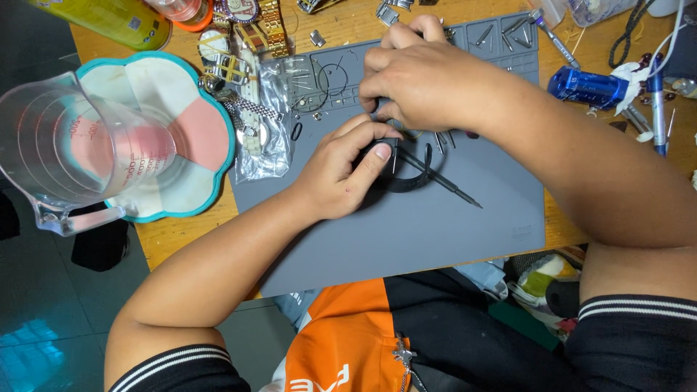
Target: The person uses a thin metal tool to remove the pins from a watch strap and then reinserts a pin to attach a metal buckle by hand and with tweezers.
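Note:
My left hand (341,170) presses down on a black watch with a dark strap (410,180) lying on a grey work mat (406,225). Its thumb rests on the watch body. My right hand (414,80) is curled just above it, fingers pinched at the watch's upper edge; what they pinch is hidden. A thin black tool (443,185) lies slanted across the strap, its tip pointing right. Small metal pins (443,139) lie beside the watch.
A clear plastic bag (265,138) with metal watch bands sits at the mat's left edge. A flower-shaped teal tray (185,203) and a clear measuring jug (65,145) stand at left. A blue cylinder (588,86), pens and loose tools lie at upper right.

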